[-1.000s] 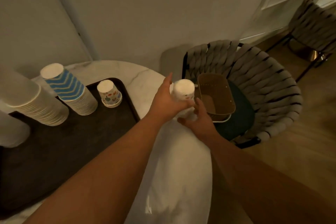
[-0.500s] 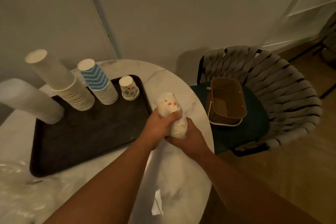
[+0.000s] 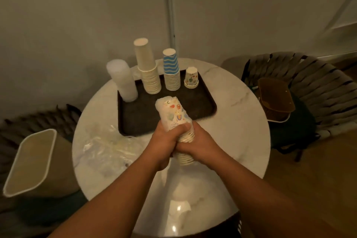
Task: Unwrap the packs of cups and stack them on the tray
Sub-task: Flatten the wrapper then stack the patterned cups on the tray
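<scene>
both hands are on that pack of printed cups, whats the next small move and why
Probably peel the clear wrap off the top of the printed cup pack: film still covers its upper end, while the left hand and right hand grip it above the table, short of the tray.

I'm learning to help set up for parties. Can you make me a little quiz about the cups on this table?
1. How many cup stacks stand on the tray?
2. True or false: the pack of cups in the hands is fully unwrapped.
3. Which stack is shortest? A) plain white stack B) blue wavy stack C) small patterned stack

Key
1. Four, counting the frosted clear stack.
2. False: the left hand and right hand grip it with wrap over its top.
3. C
</scene>
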Motion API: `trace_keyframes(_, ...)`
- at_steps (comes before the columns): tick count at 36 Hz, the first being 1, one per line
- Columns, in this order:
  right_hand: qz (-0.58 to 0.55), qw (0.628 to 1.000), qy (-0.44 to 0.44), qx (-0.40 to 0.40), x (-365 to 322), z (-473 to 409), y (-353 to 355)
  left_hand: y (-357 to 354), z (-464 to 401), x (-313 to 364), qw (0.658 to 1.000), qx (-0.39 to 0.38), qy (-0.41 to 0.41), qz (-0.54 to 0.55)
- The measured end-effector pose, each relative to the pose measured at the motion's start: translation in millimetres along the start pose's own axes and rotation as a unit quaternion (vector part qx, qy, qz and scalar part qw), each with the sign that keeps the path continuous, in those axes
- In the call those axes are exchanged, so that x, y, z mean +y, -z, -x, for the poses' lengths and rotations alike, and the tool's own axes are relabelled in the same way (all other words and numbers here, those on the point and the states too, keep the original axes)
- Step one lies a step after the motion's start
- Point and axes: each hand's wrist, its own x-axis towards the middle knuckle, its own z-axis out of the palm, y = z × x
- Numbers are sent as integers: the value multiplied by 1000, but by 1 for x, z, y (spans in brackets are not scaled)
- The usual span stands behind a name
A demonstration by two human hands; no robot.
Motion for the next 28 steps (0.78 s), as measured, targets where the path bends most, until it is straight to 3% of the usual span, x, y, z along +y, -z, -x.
trace_keyframes(5, 69, 997, 29, -24, -23, 19, -28, 35, 24, -5, 997, 56, -6, 45)
trace_keyframes(9, -9, 993, 50, -111, -21, 30, -15, 44, 25, 11, 981, 88, -21, 170)
trace_keyframes(13, -148, 988, -7, -39, -6, 44, -3, 30, 22, 16, 947, 122, -19, 296)
trace_keyframes(15, -269, 962, -42, -16, -2, 48, 6, 16, 24, 13, 936, 131, -23, 326)
trace_keyframes(19, -451, 883, -72, -105, -9, 46, 23, -17, 28, 3, 940, 112, -33, 321)
trace_keyframes(23, -526, 827, -131, -150, -21, 40, 39, -37, 24, 7, 947, 96, -53, 303)
trace_keyframes(28, -563, 802, -135, -143, -17, 32, 40, -41, 12, 16, 951, 112, -72, 280)
